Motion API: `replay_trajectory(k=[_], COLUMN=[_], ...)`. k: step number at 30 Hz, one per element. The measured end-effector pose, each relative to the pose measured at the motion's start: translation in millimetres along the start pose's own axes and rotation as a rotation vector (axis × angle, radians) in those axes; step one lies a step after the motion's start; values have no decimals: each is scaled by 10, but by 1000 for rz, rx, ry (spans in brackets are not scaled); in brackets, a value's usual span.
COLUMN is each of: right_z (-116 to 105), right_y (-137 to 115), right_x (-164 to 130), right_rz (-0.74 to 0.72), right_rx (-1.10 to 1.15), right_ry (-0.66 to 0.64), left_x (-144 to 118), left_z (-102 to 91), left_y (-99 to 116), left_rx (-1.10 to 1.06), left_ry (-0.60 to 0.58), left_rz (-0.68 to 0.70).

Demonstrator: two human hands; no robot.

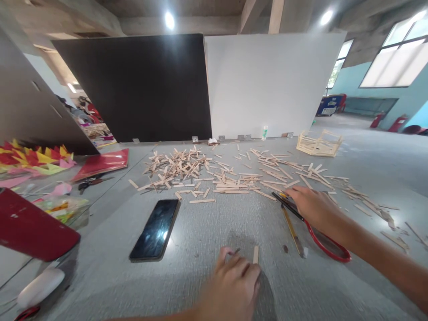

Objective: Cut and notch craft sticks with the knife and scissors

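Observation:
My left hand (234, 278) is low in the middle of the head view, slightly blurred, with curled fingers. A pale wooden craft stick (256, 254) juts upward from its thumb side, seemingly pinched. Farther right, my right hand (309, 204) reaches over the table, palm down and fingers together. Something small and yellow (282, 195) shows at its fingertips, but most of the fingers are hidden. Scissors (312, 229) with a red handle and dark blades lie beside and partly under that hand. A narrow yellowish tool (292, 232) lies to their left.
Loose craft sticks (177, 167) spread across the grey table's middle. A phone (155, 229) lies left of my left hand. At the back stand a stick-built frame (319, 145) and a glue stick (264, 133), before black and white boards. A red box (36, 225) and white mouse (40, 287) sit left.

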State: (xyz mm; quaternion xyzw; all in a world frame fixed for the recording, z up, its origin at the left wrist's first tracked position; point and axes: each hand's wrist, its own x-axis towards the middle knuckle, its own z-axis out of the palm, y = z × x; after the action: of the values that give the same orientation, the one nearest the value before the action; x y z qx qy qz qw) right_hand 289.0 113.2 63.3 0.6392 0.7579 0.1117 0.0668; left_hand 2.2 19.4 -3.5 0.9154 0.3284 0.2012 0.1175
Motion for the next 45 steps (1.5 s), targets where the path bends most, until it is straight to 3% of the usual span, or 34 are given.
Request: replay_trajectory(k=[4,11,16,21,26,31,34,37,41,45], right_z=[25,93,151,252,245,-28,-136,-78,123,209], right_y=[-68,-111,-151,-145,-73,-86,-198,-385,-622,-723], right_x=[-35,-219,-269,-275,-225,-309,-435,-549,-647,-716], right_rz=[34,55,92,178,230,204,100,34,35,24], right_rx=[18,-35,-79,-25,255,825,1175,1390,1508,1547], right_ry=[-13,-7,-49,-107,-78,-14,-138,-314,-436,-506], left_x=[-57,-112,-108,-83,-64,-55,-43,-42,-43,38], left_z=[71,192,76,27,27,-19,-53,-58,-30,-40], left_y=[-14,-16,40,42,29,21,23,33,39,16], left_rx=[-137,-63,-55,-100,-131,-119,-89,-108,-143,-143], left_ry=[19,114,124,38,-73,-110,-142,-141,-35,-96], left_rz=[61,220,82,-55,6,5,26,51,-74,-159])
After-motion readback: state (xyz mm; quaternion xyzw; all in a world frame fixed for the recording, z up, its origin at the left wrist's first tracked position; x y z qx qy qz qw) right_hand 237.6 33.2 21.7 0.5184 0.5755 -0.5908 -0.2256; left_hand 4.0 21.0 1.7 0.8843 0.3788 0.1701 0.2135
